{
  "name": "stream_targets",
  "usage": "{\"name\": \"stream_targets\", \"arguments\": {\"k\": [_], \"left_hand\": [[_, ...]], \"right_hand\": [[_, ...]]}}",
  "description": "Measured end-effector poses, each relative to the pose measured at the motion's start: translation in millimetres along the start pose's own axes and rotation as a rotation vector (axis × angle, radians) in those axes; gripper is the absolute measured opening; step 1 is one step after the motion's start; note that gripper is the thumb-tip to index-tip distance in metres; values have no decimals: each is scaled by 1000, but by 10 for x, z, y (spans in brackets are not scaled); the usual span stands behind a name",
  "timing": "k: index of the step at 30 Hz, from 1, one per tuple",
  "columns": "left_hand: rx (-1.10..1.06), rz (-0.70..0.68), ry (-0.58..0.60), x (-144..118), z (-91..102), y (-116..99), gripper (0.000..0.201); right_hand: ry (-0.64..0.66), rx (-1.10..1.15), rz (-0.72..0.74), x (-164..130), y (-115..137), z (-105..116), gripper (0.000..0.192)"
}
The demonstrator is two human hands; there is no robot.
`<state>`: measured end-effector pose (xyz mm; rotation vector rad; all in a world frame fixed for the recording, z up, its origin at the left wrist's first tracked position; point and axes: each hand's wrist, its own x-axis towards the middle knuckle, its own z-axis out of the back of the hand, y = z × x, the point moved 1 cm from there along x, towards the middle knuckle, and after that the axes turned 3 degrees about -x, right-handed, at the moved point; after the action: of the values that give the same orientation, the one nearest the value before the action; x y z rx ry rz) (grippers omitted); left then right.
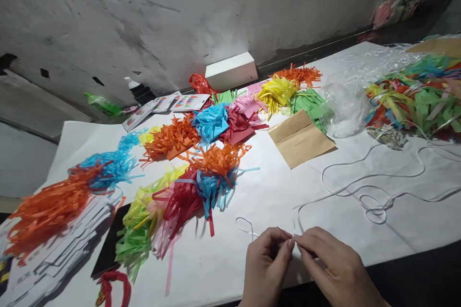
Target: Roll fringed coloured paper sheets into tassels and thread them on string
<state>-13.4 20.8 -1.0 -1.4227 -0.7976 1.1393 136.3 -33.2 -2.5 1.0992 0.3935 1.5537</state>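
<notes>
A thin white cord [338,194] runs across the table's right side in loose curves and comes down to my fingers. My left hand [269,261] pinches it near the front edge, and a small loop of the cord sticks out beyond that hand. Close beside it, fingertips almost touching, my right hand [331,261] is also closed in a pinch on the cord. The exact spot between the fingertips is too small to make out. Left of my hands lie fringed tissue-paper tassels [183,196] in red, blue, orange, yellow and green.
A brown paper envelope [301,139] lies mid-table, near crumpled clear plastic [344,108]. Behind stands a white box [231,71] by the wall. Mixed coloured paper strips [421,100] heap up at right. At left are orange tassels [54,208], white cut paper [68,249] and a black flat object [110,242].
</notes>
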Motion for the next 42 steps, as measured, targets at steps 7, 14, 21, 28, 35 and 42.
{"name": "stream_targets", "arguments": {"k": [7, 14, 21, 28, 35, 42], "left_hand": [[4, -23, -13, -25, -6, 20, 34], [-134, -15, 127, -38, 24, -67, 32], [-280, -55, 15, -41, 17, -154, 29], [-415, -42, 7, 82, 124, -56, 26], [-532, -27, -39, 106, 23, -117, 25], [-709, -32, -167, 178, 120, -172, 25]], "right_hand": [[-21, -6, 57, -24, -32, 57, 43], [432, 598, -399, 84, -62, 32, 104], [548, 703, -507, 240, 71, -138, 11], [524, 529, -418, 108, -55, -96, 31], [373, 589, -385, 142, -28, -332, 18], [418, 466, -299, 206, -104, -153, 47]]}}
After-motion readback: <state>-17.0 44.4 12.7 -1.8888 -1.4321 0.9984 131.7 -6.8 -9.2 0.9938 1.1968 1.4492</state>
